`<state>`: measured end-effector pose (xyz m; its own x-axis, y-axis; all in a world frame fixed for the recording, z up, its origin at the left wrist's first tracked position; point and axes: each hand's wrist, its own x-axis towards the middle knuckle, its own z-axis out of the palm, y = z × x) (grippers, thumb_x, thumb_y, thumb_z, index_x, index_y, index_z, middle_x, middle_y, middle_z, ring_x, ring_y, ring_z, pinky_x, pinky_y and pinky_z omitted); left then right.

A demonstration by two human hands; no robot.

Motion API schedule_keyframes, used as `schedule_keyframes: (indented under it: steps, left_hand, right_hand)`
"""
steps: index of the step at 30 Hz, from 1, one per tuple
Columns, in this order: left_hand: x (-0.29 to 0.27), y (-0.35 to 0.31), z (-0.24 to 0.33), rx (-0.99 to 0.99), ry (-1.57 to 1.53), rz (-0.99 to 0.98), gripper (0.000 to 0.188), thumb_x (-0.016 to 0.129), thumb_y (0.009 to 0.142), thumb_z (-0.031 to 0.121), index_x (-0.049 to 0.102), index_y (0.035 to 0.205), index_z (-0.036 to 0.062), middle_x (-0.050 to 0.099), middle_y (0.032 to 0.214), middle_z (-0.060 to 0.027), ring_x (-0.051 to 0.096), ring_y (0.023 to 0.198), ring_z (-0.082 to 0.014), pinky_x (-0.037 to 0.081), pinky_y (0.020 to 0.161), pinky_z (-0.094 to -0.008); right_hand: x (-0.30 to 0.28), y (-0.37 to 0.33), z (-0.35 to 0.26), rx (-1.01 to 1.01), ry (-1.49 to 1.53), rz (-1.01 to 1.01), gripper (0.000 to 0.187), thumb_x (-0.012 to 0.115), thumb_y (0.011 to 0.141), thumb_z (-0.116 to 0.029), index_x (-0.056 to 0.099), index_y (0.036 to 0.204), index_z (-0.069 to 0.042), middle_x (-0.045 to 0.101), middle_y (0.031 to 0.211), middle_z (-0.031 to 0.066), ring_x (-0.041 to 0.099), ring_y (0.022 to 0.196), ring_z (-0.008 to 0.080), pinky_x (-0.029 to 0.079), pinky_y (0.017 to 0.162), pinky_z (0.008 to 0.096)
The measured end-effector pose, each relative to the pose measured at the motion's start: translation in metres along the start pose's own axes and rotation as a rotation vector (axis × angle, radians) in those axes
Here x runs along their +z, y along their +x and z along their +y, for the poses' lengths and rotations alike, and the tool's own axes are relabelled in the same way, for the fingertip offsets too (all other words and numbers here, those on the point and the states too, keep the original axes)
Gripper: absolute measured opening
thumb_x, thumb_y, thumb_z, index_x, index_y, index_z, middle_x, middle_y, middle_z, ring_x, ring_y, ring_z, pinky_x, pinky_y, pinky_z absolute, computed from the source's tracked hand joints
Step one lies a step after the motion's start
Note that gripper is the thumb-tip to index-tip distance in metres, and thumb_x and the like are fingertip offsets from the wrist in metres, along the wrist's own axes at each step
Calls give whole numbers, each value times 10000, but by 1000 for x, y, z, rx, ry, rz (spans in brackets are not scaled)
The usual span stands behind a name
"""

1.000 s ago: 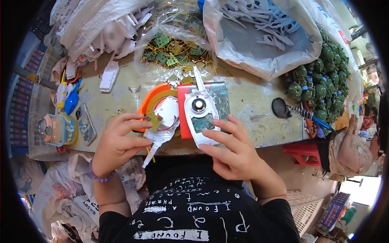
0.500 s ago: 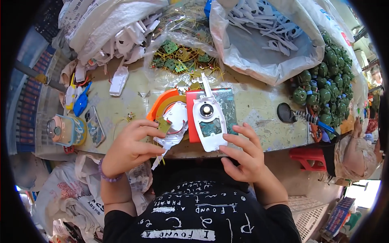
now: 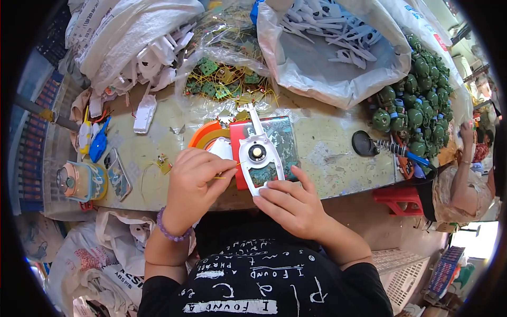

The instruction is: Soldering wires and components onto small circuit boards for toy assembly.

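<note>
My left hand [image 3: 200, 174] is closed in a pinch on a thin yellow wire [image 3: 219, 177], close to the left edge of a white plastic shell [image 3: 280, 170]. The shell lies on a red box [image 3: 237, 134] with a worn teal top, its narrow handle pointing away from me. A round black speaker [image 3: 257, 152] with a pale centre sits in the shell. My right hand [image 3: 296, 208] grips the shell's near end between thumb and fingers. Behind my left hand, an orange ring-shaped roll [image 3: 206, 133] is partly covered, with a white part [image 3: 221, 146] at it.
A plastic bag of green circuit boards [image 3: 224, 76] with yellow wires lies beyond the box. White sacks of plastic parts [image 3: 338, 90] stand at the back, green round pieces [image 3: 417, 105] at right. Nearby are a black round lid [image 3: 363, 143], a phone [image 3: 117, 174] and a bottle [image 3: 79, 180].
My left hand has moved right toward the shell and now pinches a yellow wire. The right hand has closed on the shell's near end, and the shell has turned slightly.
</note>
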<state>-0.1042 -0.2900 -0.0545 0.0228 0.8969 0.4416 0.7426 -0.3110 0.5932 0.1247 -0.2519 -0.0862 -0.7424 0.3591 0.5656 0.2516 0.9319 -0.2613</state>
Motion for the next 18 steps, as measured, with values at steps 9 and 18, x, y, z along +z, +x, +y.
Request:
schedule_keyframes:
  steps: [9, 18]
  left_hand:
    - [9, 5, 9, 25, 41, 20, 147, 751, 695, 74, 710, 836, 62, 617, 726, -51, 591, 735, -238, 443, 717, -350]
    - [8, 6, 14, -56, -31, -5, 96, 722, 731, 62, 706, 826, 59, 636, 760, -44, 585, 764, -228, 430, 753, -337]
  right_hand:
    - [-2, -3, -2, -49, 25, -5, 307, 649, 745, -111, 669, 1051, -123, 640, 1014, 6, 601, 990, 174, 338, 1043, 509]
    - [1, -7, -3, -33, 43, -1, 301, 645, 753, -111, 669, 1052, -131, 638, 1043, 2, 589, 1026, 179, 345, 1039, 504]
